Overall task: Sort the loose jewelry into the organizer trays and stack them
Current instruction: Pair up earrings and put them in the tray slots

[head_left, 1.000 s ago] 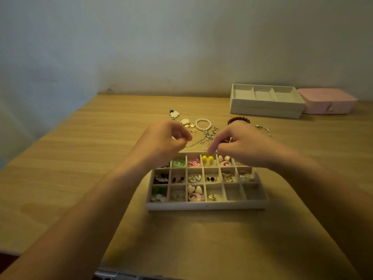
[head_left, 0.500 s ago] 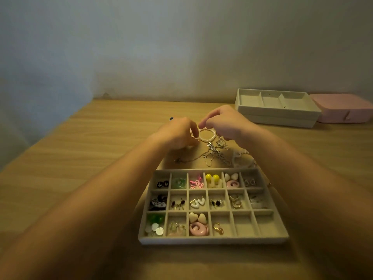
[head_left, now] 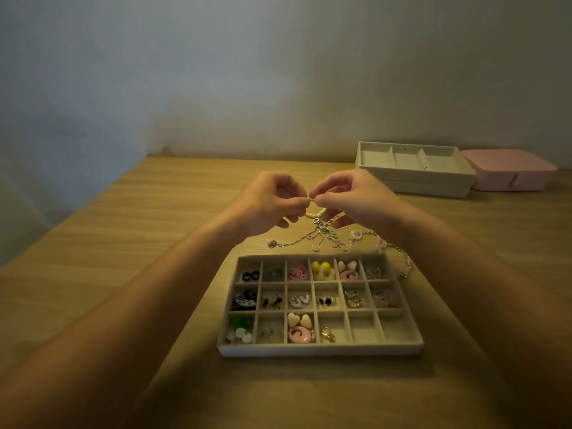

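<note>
A beige organizer tray (head_left: 322,348) with many small compartments lies in front of me, most of them holding earrings. Beyond its far edge lies loose jewelry: a pearl bracelet (head_left: 315,213), tangled silver chains (head_left: 323,238) and a beaded strand (head_left: 399,258). Above that pile my left hand (head_left: 269,202) and my right hand (head_left: 353,198) meet fingertip to fingertip. Together they pinch a small gold earring (head_left: 310,199) between thumbs and forefingers.
A second beige tray (head_left: 414,178) with three long sections stands stacked on another at the back right, next to a pink box (head_left: 510,170). The wooden table (head_left: 123,258) ends at a wall behind.
Both hands moved away from the tray to the loose pile, then lifted above it, now pinching a small gold piece between them. The view has drawn closer to the tray.
</note>
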The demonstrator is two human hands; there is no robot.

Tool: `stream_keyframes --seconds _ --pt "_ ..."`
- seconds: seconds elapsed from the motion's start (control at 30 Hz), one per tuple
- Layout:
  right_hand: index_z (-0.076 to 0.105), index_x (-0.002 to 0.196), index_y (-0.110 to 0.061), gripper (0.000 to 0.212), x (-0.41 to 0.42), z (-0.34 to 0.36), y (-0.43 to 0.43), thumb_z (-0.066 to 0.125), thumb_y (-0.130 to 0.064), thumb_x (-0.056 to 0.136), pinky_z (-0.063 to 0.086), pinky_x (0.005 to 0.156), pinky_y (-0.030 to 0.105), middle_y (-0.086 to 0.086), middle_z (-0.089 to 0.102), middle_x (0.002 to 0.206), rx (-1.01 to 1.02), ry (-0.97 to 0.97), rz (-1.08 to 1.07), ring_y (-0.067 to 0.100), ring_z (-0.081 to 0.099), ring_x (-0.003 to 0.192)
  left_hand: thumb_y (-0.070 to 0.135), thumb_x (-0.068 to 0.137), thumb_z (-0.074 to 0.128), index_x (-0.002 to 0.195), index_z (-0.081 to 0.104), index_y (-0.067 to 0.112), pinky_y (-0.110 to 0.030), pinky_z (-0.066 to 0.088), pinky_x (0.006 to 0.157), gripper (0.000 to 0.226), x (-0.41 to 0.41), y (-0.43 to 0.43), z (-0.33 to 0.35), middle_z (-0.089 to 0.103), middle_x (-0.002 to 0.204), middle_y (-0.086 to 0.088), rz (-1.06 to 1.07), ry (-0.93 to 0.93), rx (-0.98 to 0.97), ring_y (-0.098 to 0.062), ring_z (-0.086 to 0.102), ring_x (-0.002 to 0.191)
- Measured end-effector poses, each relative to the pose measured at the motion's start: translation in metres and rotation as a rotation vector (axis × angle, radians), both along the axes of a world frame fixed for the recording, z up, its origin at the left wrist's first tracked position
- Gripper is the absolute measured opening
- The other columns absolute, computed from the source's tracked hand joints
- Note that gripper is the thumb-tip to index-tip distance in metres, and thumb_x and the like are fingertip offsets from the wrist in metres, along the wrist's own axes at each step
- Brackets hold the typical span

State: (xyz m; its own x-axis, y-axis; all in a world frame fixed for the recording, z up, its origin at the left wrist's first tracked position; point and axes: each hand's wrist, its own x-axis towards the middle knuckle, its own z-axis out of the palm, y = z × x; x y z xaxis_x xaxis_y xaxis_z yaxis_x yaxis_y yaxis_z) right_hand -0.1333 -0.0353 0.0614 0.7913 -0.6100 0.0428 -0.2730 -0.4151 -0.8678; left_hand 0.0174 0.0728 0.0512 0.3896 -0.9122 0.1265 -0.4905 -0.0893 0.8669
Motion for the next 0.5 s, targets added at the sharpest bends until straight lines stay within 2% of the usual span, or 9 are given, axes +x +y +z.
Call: stream_keyframes --seconds 0.13,0.37,0.5 --pt "0.069 0.107 -0.007 0.013 -0.02 0.012 0.019 0.07 -0.01 0.093 0.064 0.074 0.033 0.01 0.075 0.091 0.099 -0.093 0.097 0.019 0.075 0.079 0.011 0.087 0.073 0.094 0.067 0.008 -0.024 0.057 0.059 0.01 -0.021 0.029 0.013 0.073 0.075 -0.003 -0.045 0.15 -0.058 -0.015 0.067 0.067" --pt "0.068 0.103 -0.004 0.012 -0.051 0.026 0.045 0.071 -0.008 0.091 0.062 0.071 0.029 0.012 0.075 0.089 0.165 -0.124 0.158 0.023 0.076 0.08 0.012 0.081 0.077 0.093 0.067 0.011 -0.027 0.059 0.063 0.015 -0.056 0.067 0.023 0.075 0.078 -0.007 -0.08 0.19 -0.118 -0.018 0.07 0.068" --pt "0.069 0.108 -0.003 0.018 -0.067 0.029 0.052 0.071 -0.009 0.091 0.06 0.073 0.03 0.011 0.075 0.089 0.148 -0.113 0.224 0.023 0.074 0.081 0.014 0.075 0.078 0.096 0.064 0.01 -0.033 0.062 0.068 0.025 -0.071 0.081 0.024 0.076 0.08 -0.008 -0.083 0.222 -0.146 -0.021 0.073 0.072"
